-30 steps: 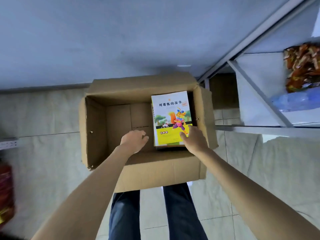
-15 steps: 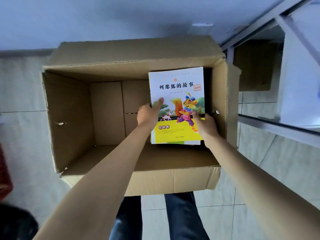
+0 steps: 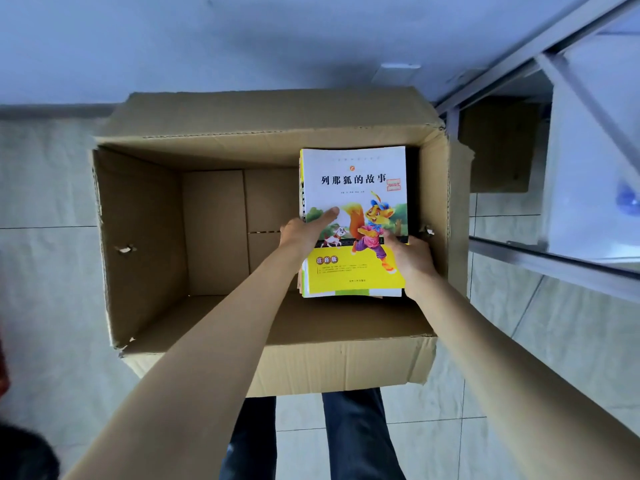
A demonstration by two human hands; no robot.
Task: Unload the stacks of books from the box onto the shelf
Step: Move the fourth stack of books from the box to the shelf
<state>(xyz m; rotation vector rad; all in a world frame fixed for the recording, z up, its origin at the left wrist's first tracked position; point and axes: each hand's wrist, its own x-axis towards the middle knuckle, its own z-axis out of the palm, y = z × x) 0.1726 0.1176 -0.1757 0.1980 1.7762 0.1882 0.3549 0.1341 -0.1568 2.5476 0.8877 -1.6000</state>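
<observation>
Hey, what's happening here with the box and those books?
A person is bent over an open cardboard box on a tiled floor, gripping a stack of books at the box's right side. The left hand holds its left edge, thumb on the cover; the right hand holds its right edge. The metal shelf stands to the right.

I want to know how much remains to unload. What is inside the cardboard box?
Inside the cardboard box, at its right side, is one stack of books, gripped by the left hand and right hand. The visible bottom is bare cardboard. Under the stack is hidden.

Yellow-covered book stack (image 3: 353, 216) inside cardboard box (image 3: 145, 237)
</observation>
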